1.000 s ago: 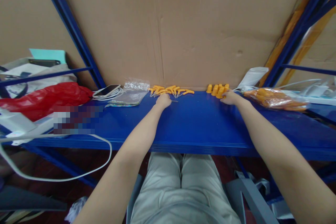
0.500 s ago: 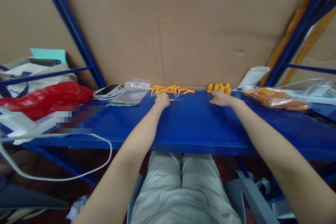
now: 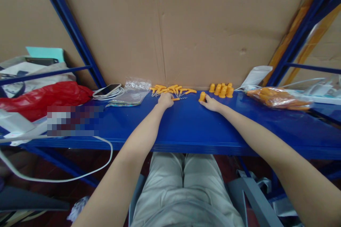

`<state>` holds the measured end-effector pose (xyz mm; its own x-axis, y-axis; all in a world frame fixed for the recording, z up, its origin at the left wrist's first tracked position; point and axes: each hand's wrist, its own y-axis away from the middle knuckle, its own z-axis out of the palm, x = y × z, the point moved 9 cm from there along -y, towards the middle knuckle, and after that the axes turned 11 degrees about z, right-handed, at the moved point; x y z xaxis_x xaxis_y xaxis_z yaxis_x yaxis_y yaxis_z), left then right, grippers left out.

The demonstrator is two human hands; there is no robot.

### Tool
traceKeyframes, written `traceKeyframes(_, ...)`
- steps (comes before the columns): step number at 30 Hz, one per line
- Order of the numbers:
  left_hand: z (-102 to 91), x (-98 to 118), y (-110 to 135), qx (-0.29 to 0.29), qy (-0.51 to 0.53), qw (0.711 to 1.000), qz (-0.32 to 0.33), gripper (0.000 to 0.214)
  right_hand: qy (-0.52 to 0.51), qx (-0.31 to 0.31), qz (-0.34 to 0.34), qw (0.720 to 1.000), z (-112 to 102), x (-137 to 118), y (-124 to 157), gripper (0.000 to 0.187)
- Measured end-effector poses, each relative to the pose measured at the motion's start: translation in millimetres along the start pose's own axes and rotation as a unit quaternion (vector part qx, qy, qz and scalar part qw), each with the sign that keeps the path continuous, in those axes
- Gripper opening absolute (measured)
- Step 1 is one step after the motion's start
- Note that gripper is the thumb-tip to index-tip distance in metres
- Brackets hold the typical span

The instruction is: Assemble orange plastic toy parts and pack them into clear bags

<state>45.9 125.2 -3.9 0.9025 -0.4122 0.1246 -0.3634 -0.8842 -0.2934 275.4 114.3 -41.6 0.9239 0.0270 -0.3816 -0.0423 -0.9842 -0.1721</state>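
Observation:
At the back of the blue shelf [image 3: 191, 127], my left hand [image 3: 165, 100] is closed on a small orange T-shaped piece with a metal screw [image 3: 176, 99], right beside a pile of the same orange pieces [image 3: 173, 90]. To the right, my right hand [image 3: 211, 104] pinches a short orange cap [image 3: 202, 96] just above the shelf. A row of several upright orange caps [image 3: 221, 90] stands further right against the cardboard.
A clear plastic bag [image 3: 133, 92], a phone on a white cable [image 3: 106, 91] and a red bag [image 3: 39, 97] lie to the left. A bag of orange parts [image 3: 277, 97] and a white pouch [image 3: 255, 76] lie right. Cardboard [image 3: 186, 28] backs the shelf.
My right hand left the row of caps and moved left toward the middle, carrying one orange cap. My left hand stayed by the pile and drew one T-piece slightly out.

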Motion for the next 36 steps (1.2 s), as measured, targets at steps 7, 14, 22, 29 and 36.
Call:
traceKeyframes(7, 6.1, 2, -4, -0.013, -0.005, 1.000, 0.014, 0.037, 0.049, -0.092, 0.055, 0.993, 13, -1, -8, 0.060)
traceKeyframes(14, 4.8, 2, -4, -0.006, 0.003, 1.000, 0.014, 0.038, 0.064, -0.088, 0.089, 0.990, 15, 4, -30, 0.065)
traceKeyframes(22, -0.4, -2, -3, 0.018, 0.005, 1.000, -0.003, 0.038, 0.042, -0.026, 0.079, 0.996, 9, 3, -23, 0.059)
traceKeyframes(29, 9.1, -12, 0, -0.065, 0.001, 0.996, -0.056, 0.040, 0.029, 0.015, 0.072, 0.997, 1, 0, -24, 0.056)
traceKeyframes(36, 7.7, 7, 2, -0.073, 0.016, 0.997, 0.004, 0.024, -0.049, 0.033, 0.004, 0.998, -5, -10, -22, 0.043)
